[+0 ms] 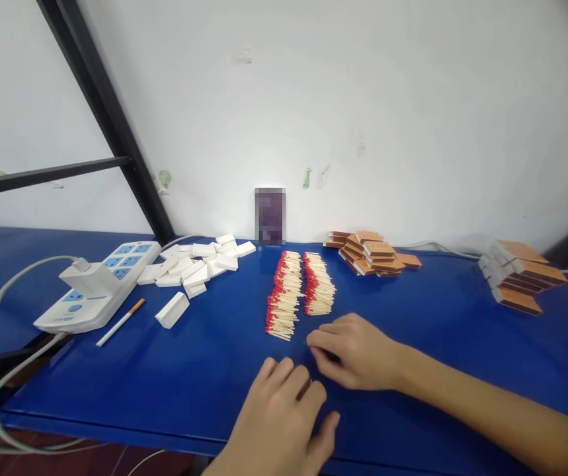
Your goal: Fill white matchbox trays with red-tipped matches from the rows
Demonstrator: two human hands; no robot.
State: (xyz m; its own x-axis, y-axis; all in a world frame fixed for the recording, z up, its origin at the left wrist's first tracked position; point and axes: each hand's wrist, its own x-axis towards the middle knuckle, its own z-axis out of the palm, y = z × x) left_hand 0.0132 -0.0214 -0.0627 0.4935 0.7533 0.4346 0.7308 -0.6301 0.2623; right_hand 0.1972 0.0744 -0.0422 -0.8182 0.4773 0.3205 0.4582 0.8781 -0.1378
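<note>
Two rows of red-tipped matches lie on the blue table, a left row (284, 297) and a right row (319, 284). My right hand (356, 354) rests just in front of the right row, with thumb and index finger drawn together. A tiny pale speck shows by those fingertips, too small to name. Nearer the table's front edge, my left hand (284, 416) has loosely bent fingers and the thumb apart, with nothing visible in it. White matchbox trays (194, 268) are heaped to the left, and one white tray (172, 310) lies apart from them. Orange matchbox sleeves (375, 254) are piled behind my right hand.
A stack of matchboxes (524, 274) stands at the far right. On the left are a white power strip (115, 291) with a plugged-in charger (90, 279), its cable, and a cigarette (120, 322). A blurred dark card (270, 216) leans on the wall. A black metal frame (110, 119) rises at left.
</note>
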